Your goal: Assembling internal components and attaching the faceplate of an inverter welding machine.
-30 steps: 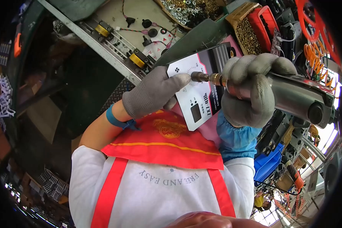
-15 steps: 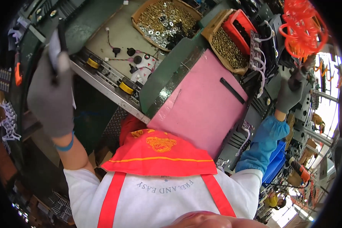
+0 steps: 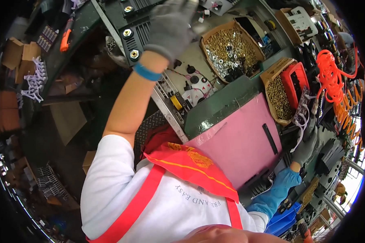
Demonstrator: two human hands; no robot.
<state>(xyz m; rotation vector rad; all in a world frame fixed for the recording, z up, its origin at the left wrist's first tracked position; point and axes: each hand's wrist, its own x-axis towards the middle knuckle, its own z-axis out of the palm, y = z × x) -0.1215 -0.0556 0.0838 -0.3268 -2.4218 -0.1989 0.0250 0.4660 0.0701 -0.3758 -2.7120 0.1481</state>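
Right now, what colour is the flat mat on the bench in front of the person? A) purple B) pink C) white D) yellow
B: the mat lying on the green bench, between the gloved left hand and gloved right hand, is plainly pink.

A single view comes from a wide fisheye camera worn on the person's head, looking steeply down past the chin and chest onto the surface (image 3: 231, 101) in front. It sits very near the body: the white shirt and red apron straps fill the lower middle of the frame, and both arms enter from there. The picture is tilted, so the surface runs diagonally toward the upper right. Straight edges bow near the rim, and a dark round border closes the corners. No second view overlaps this one.
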